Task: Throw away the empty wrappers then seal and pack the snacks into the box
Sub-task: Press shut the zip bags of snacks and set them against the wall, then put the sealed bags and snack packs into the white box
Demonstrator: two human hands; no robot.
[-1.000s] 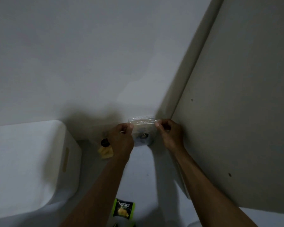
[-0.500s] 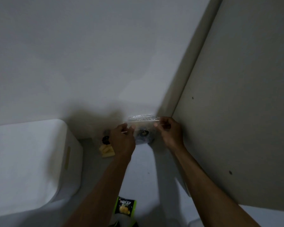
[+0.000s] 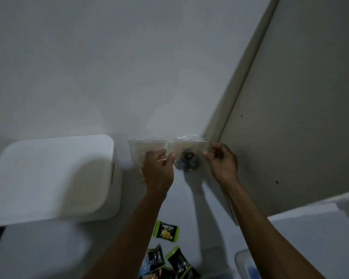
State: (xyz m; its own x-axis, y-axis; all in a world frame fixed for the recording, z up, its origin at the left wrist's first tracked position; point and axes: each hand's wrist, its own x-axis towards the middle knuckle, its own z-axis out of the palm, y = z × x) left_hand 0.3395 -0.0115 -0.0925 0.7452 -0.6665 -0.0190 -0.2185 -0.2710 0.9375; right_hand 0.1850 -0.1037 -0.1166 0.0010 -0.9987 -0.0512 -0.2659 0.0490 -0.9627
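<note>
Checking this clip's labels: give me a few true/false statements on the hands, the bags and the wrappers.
1. Both hands hold the clear bag with dark snacks. True: left hand and right hand pinch its sides.
2. A second clear bag lies left of it. True.
3. The green wrapper is in the right hand. False: it lies on the surface near the left forearm.
4. The white box stands right of the hands. False: it stands left.

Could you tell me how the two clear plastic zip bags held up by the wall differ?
The right clear zip bag holds dark round snacks; the left clear zip bag shows pale contents, hard to identify. The right bag sits between both hands, while only the left hand is at the left one, partly covering it. Both are small, transparent and upright.
</note>
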